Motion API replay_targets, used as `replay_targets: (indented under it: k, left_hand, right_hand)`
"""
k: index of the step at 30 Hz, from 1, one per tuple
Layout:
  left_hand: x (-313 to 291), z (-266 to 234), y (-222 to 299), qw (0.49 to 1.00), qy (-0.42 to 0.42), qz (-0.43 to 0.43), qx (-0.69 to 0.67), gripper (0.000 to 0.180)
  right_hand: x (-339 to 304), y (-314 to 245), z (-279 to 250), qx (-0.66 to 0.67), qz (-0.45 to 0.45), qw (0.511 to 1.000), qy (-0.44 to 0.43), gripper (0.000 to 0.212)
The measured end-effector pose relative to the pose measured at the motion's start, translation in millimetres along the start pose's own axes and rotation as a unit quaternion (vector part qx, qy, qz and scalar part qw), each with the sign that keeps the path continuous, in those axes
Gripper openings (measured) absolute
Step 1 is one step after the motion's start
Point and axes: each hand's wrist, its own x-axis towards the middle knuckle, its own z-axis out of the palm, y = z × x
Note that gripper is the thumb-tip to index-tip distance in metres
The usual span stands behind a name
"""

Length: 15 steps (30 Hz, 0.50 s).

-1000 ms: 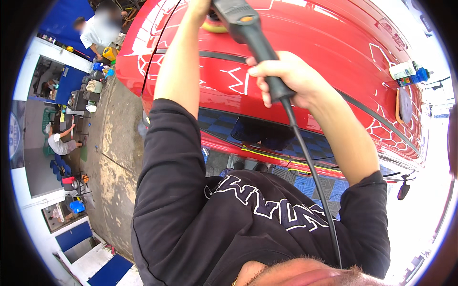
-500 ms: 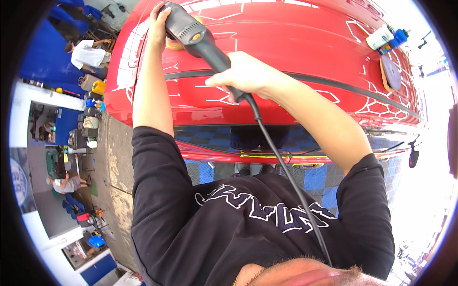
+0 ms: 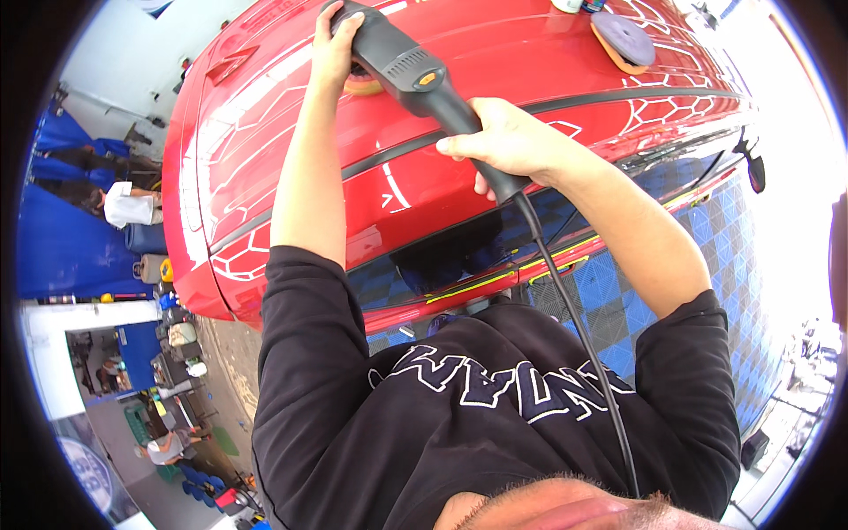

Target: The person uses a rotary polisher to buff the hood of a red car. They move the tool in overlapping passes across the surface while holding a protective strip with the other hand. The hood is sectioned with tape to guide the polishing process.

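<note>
A dark grey corded car polisher lies tilted over the red car roof. My left hand grips its head at the far end, fingers over the top. Around the rear handle, my right hand is closed, thumb on the near side. Under the head an orange-yellow foam pad shows in part and appears to rest on the paint; the rest of it is hidden. From the handle a black cord runs down across my shirt.
A purple and orange polishing pad lies farther right on the roof, with bottles cut off behind it. A black trim strip runs along the roof. A side mirror juts out at right. Two people are at far left.
The whole view has turned and shifted, so the loose pad and bottles sit higher and farther left. The polisher, held in both hands, appears slightly farther right in the picture.
</note>
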Motion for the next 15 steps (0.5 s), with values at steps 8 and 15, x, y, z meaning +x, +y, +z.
replay_targets:
  k: [8,15]
  left_hand:
    - [42.8,148.8,-17.2,0.990,-0.123,0.055,-0.043,0.070]
    - [-13.6,175.9,27.6,0.978,-0.201,0.031,-0.041,0.082]
  right_hand:
    - [-27.8,18.0,-67.4,-0.068,0.014,0.988,0.136,0.034]
    - [-36.1,30.8,-128.4,-0.065,0.043,0.977,0.197,0.024]
